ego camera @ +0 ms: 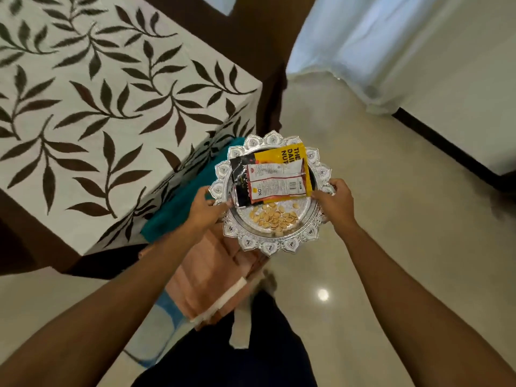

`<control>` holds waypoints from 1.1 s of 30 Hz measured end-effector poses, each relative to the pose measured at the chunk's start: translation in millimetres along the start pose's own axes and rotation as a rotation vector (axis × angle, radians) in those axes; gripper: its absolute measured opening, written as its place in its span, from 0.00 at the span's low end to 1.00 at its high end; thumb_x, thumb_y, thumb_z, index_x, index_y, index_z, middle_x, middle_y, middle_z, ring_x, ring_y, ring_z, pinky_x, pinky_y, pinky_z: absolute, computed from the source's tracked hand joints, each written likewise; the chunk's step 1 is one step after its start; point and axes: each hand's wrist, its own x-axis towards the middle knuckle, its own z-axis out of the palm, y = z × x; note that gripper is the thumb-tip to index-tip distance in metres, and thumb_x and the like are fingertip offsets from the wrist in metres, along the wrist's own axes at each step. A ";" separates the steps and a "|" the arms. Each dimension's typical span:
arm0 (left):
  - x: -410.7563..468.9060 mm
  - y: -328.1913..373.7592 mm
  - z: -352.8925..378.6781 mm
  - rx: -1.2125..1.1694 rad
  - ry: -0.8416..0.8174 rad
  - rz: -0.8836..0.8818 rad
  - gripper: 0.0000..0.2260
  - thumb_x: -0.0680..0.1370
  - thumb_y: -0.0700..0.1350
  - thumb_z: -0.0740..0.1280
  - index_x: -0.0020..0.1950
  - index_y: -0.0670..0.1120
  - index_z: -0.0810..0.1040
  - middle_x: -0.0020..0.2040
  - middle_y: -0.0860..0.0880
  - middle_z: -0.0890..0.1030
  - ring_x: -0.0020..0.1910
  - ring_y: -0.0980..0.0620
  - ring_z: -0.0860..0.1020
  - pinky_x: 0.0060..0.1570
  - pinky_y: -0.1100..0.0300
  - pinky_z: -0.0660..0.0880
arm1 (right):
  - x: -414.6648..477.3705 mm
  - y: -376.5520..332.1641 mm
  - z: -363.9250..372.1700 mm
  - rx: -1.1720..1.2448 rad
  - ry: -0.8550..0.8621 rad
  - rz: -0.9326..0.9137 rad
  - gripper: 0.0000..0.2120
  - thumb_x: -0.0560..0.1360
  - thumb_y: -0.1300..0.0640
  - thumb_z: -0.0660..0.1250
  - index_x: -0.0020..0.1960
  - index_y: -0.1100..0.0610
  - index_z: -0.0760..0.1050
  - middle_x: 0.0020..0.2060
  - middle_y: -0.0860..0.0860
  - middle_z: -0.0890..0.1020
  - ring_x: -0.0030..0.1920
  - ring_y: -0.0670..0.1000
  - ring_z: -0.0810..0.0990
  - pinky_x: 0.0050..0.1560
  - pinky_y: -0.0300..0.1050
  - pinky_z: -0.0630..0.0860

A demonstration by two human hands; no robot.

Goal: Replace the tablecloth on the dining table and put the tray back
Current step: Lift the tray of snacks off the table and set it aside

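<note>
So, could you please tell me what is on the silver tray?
On the silver tray lie three overlapping snack packets: a white packet atop a black packet and a yellow packet, plus loose nut shells. Anything beneath the packets is hidden.

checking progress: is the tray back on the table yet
No, the left hand and right hand grip the tray by its rim beside the table, over folded cloths.

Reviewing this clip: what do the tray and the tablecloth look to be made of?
Tray: probably silver-toned metal, glossy, with an embossed petal rim catching reflections; plated plastic is possible. Tablecloth: fabric, matte cream with a dark leaf print, draping in folds at the corner.
</note>
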 end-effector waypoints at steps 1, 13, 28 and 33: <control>7.7 1.4 -0.6 -0.009 0.022 -0.020 0.23 0.74 0.39 0.76 0.63 0.49 0.69 0.54 0.40 0.79 0.47 0.45 0.81 0.42 0.53 0.82 | 17.1 -6.9 7.3 -0.014 -0.042 0.000 0.24 0.66 0.49 0.74 0.59 0.52 0.75 0.52 0.47 0.81 0.49 0.53 0.83 0.46 0.56 0.83; 91.8 -38.3 18.6 -0.135 0.326 -0.292 0.27 0.75 0.32 0.72 0.70 0.43 0.66 0.45 0.43 0.81 0.38 0.47 0.79 0.49 0.44 0.79 | 169.0 -5.6 98.9 -0.210 -0.417 0.013 0.15 0.74 0.58 0.70 0.59 0.52 0.72 0.49 0.46 0.80 0.51 0.50 0.79 0.45 0.44 0.72; 98.6 -46.0 14.2 0.054 0.295 -0.284 0.21 0.77 0.40 0.73 0.64 0.49 0.68 0.45 0.43 0.79 0.34 0.52 0.77 0.32 0.59 0.73 | 160.3 12.9 99.3 -0.130 -0.450 0.011 0.30 0.73 0.49 0.73 0.72 0.49 0.67 0.62 0.45 0.77 0.61 0.49 0.77 0.66 0.52 0.73; 74.3 -63.3 2.2 0.250 0.175 -0.197 0.12 0.77 0.42 0.73 0.59 0.44 0.76 0.45 0.46 0.79 0.38 0.49 0.76 0.34 0.60 0.71 | 131.2 28.9 90.3 -0.126 -0.361 0.066 0.35 0.73 0.47 0.71 0.76 0.43 0.59 0.65 0.48 0.77 0.62 0.53 0.77 0.66 0.54 0.74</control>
